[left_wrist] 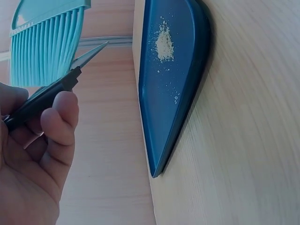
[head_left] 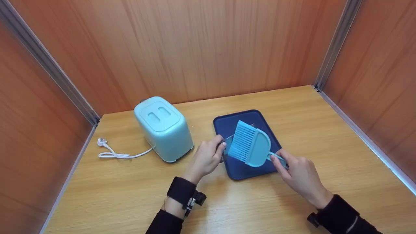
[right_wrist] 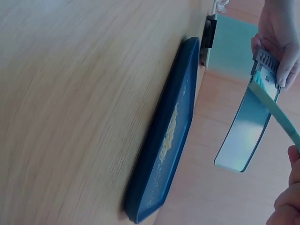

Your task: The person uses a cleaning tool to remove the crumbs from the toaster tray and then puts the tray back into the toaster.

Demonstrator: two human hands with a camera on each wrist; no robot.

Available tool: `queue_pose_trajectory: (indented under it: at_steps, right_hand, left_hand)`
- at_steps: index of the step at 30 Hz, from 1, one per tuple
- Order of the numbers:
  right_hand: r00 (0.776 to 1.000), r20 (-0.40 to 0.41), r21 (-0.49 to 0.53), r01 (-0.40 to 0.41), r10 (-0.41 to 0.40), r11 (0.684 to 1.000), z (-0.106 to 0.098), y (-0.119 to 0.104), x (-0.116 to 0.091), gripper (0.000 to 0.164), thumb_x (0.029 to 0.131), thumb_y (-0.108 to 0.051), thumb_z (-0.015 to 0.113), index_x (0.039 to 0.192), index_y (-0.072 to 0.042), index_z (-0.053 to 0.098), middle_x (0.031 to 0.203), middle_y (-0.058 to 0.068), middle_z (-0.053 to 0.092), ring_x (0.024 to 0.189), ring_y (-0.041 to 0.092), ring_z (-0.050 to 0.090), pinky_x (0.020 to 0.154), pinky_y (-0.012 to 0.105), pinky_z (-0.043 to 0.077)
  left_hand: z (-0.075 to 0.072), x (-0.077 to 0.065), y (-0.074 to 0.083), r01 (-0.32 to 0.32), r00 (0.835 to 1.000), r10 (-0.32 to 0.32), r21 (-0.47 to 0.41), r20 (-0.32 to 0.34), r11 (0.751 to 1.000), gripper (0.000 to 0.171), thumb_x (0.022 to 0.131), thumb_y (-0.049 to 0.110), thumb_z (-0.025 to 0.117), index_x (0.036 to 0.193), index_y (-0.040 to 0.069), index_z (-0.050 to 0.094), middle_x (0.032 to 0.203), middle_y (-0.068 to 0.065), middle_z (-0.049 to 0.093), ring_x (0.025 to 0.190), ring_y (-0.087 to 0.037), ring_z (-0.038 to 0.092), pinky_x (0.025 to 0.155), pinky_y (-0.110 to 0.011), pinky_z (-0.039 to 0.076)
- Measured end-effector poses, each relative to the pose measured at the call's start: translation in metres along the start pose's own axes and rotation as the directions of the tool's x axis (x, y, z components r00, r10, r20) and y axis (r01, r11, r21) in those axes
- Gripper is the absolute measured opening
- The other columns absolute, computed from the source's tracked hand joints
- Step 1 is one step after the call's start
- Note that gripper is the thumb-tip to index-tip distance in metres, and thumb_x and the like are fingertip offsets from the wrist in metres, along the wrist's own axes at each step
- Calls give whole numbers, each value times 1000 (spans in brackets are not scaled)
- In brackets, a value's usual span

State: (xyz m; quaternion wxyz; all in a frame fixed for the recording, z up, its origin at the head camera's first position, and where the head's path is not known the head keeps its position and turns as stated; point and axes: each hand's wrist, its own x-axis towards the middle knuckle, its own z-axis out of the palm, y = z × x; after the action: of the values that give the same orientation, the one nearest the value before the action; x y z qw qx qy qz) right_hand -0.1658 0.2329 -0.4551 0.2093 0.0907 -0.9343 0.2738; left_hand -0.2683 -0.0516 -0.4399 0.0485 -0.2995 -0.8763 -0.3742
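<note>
I'm pinching the metal plate [right_wrist: 241, 133] by its slotted end in my left hand [head_left: 205, 157], holding it above the blue tray [head_left: 224, 121]. My right hand [head_left: 302, 174] is gripping the brush [head_left: 258, 148]; bristles are overlapping the plate near that slotted end, can't confirm contact. Pale crumbs [left_wrist: 164, 43] are lying in the blue tray, which is sitting on the table [head_left: 130, 195], right of the toaster [head_left: 172, 139]. Looks like I'm doing the brushing-off step. Next move is probably calling for light strokes toward the free end, with the plate over the blue tray.
</note>
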Motion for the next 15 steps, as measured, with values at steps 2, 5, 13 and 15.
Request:
queue_pose_trajectory:
  at_steps: [2, 5, 13, 15]
  right_hand:
    - [1000, 8, -40, -7, 8, 999, 0, 3, 0, 14, 105, -20, 71, 94, -11, 69, 59, -10, 44, 47, 1, 36, 48, 18, 28]
    - [1000, 6, -101, -18, 19, 995, -2, 8, 1, 16, 106, -22, 70, 96, -9, 69, 58, -10, 43, 45, 2, 35, 48, 18, 27]
    - [998, -61, -224, 9, -23, 975, -4, 22, 2, 17, 106, -22, 69, 98, -7, 69, 56, -10, 38, 43, 2, 29, 45, 20, 23]
    - [996, -81, -242, 14, -34, 970, -4, 26, 2, 17, 105, -22, 70, 99, -6, 70, 56, -10, 38, 43, 2, 28, 44, 20, 23]
  left_hand:
    - [0, -1, -1, 3, 1000, -3, 4, -4, 1000, 21, 113, 19, 51, 95, 12, 58, 75, 5, 55, 65, -8, 56, 60, -25, 45]
    - [1, -1, -1, 4, 1000, -4, 0, -3, 1000, 21, 114, 20, 51, 95, 12, 57, 75, 5, 57, 65, -8, 57, 61, -25, 48]
    - [1, -1, -1, -11, 1000, 11, 12, 4, 1000, 22, 113, 20, 51, 94, 12, 57, 73, 4, 60, 63, -7, 58, 60, -26, 50]
    - [1, -2, -1, -15, 1000, 15, 16, 1, 1000, 22, 113, 20, 51, 94, 12, 56, 73, 5, 59, 63, -6, 58, 60, -26, 50]
